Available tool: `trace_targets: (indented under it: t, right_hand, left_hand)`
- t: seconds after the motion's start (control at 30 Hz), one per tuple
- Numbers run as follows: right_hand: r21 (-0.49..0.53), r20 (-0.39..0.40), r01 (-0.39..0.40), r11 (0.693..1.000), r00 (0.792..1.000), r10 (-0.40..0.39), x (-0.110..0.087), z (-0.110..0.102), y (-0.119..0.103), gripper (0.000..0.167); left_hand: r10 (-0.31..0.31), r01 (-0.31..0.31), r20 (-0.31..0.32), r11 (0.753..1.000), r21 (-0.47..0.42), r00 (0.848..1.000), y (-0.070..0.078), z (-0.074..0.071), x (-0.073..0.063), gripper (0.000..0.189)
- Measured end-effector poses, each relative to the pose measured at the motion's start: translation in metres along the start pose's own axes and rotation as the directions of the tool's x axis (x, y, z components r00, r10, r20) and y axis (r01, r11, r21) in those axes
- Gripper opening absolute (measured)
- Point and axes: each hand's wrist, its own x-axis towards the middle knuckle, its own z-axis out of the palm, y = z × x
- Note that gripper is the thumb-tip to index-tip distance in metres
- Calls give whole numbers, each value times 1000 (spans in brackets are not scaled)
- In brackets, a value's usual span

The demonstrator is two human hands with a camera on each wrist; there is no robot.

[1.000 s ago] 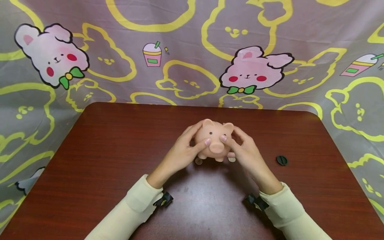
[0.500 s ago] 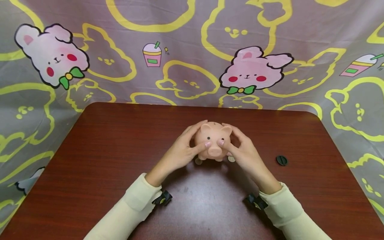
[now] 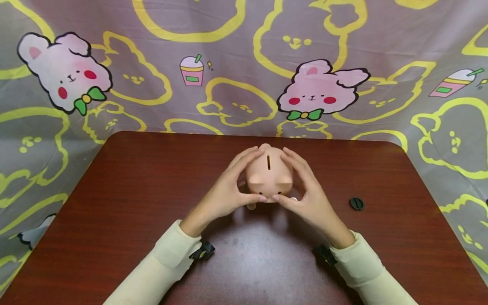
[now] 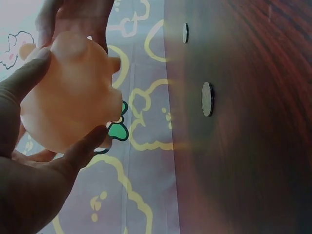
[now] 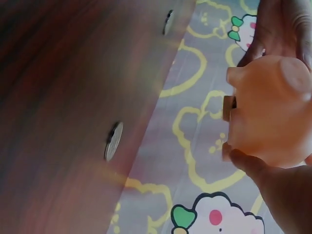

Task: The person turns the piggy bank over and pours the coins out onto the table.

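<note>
A peach-pink piggy bank [image 3: 269, 173] is held off the table between both hands, its coin slot facing up toward the head camera and its snout largely hidden. My left hand [image 3: 225, 190] grips its left side, the thumb across the front of the face. On the opposite side, my right hand [image 3: 312, 195] holds it the same way, thumb near the snout. Stubby feet show on the piggy bank [image 5: 273, 112] in the right wrist view. Below it, two coins lie on the table: a left coin [image 4: 207, 99] and a right coin [image 5: 114, 141].
A round black plug [image 3: 356, 203] with a bar across it lies on the dark red-brown wooden table [image 3: 152, 169], right of the right hand. Behind the table hangs a patterned cloth [image 3: 236, 55] with cartoon rabbits. A small black device [image 3: 202, 250] sits at each wrist.
The piggy bank has tipped forward: its face looked toward the camera before, and now its back and slot do. Both hands turned with it, keeping their hold. The plug has stayed put.
</note>
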Motion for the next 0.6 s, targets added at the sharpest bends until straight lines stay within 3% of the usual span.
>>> trace_targets:
  t: [0.13, 0.27, 0.4, 0.6]
  right_hand:
    - [-39, 6, 91, 995, 996, -91, 1, 1, 2, 94]
    - [-125, -10, 171, 977, 985, -174, 1, 1, 4, 95]
    - [-242, -8, 248, 938, 966, -257, 1, 2, 4, 94]
    - [-313, 27, 321, 894, 944, -330, 0, 3, 1, 90]
  left_hand:
    - [89, -86, -18, 987, 136, 996, -2, 0, -2, 100]
    - [143, -138, -21, 977, 162, 989, -4, 1, -3, 97]
    - [199, -187, -32, 957, 221, 980, -7, 2, -4, 96]
    - [249, -234, -41, 947, 220, 968, -12, 2, -4, 93]
